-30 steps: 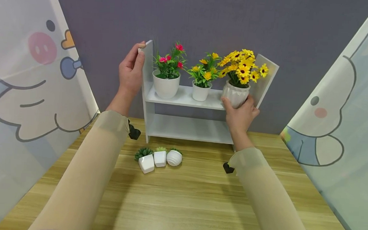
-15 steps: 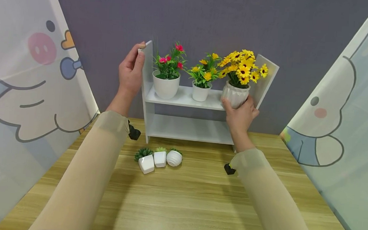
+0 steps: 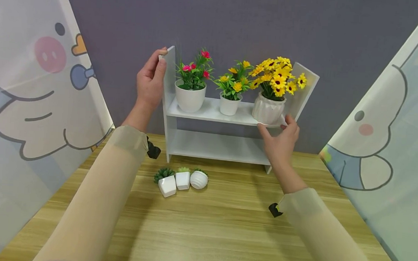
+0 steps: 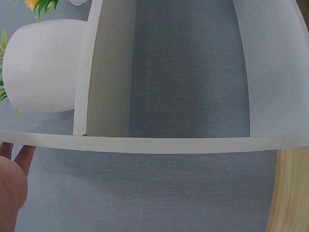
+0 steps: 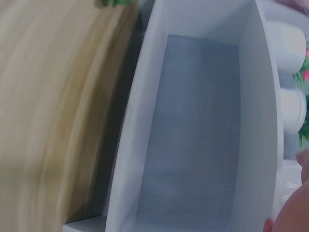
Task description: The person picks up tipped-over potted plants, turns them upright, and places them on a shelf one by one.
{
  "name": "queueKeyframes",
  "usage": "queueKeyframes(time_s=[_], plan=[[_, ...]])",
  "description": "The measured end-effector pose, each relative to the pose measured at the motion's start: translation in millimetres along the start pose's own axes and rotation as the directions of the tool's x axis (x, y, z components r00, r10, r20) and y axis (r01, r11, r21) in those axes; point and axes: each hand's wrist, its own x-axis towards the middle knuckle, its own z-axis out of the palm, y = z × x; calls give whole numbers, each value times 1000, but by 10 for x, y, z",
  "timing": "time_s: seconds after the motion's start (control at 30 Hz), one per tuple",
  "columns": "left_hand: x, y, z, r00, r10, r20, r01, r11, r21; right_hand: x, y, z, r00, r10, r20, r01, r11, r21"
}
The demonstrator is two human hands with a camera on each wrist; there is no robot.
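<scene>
A white two-tier shelf (image 3: 211, 108) stands against the grey backdrop. My left hand (image 3: 150, 84) grips the top of its left side panel (image 3: 170, 75); the left wrist view shows those fingers (image 4: 25, 157) at the panel. On the upper board, a ribbed white pot of yellow daisy-like flowers (image 3: 268, 110) sits at the right end. Just below and in front of it is my right hand (image 3: 282, 146), thumb and fingers spread apart, holding nothing. A white pot with pink flowers (image 3: 190, 98) stands at the left, and a smaller pot with yellow flowers (image 3: 229, 106) in the middle.
Several small succulents in white pots lie tipped over on the wooden table (image 3: 203, 232) before the shelf, among them a square pot (image 3: 167, 186) and a round ribbed one (image 3: 199, 180). Cartoon-printed curtains (image 3: 364, 154) flank both sides.
My right hand has let go of the ribbed flower pot and drawn back, down and slightly right, its fingers spreading. The pot stays on the upper board. My left hand keeps its grip.
</scene>
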Motion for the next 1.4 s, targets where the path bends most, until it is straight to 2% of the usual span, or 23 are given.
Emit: queueKeyframes(time_s=[0.13, 0.23, 0.47, 0.57, 0.83, 0.97, 1.07, 1.3, 1.4], plan=[[7, 7, 4, 1000, -10, -1, 10, 1000, 1, -162, 50, -98, 996, -2, 87, -5, 997, 74], [8, 2, 7, 1000, -11, -2, 11, 1000, 2, -285, 124, -169, 983, 13, 182, -32, 994, 107], [-2, -29, 15, 1000, -5, 3, 5, 1000, -1, -552, 361, -272, 930, 58, 362, -76, 997, 35], [-7, -33, 19, 1000, -3, 5, 3, 1000, -6, -658, 457, -263, 897, 79, 436, -90, 996, 4], [-11, -36, 12, 1000, 3, -5, -3, 1000, -5, -926, 647, -127, 796, 104, 597, -80, 995, -67], [-12, -40, 7, 1000, -3, 0, 3, 1000, 0, -1039, 673, -44, 753, 118, 648, -78, 993, -91], [-8, -32, 7, 1000, -5, 1, 5, 1000, 1, -1106, 658, 29, 734, 129, 667, -70, 991, -114], [8, 4, 7, 1000, 21, -17, -21, 1000, -10, -1264, 561, 248, 681, 118, 723, -87, 993, -80], [10, 1, 7, 1000, 16, -13, -16, 1000, -9, -1334, 527, 367, 675, 115, 729, -90, 993, -74]])
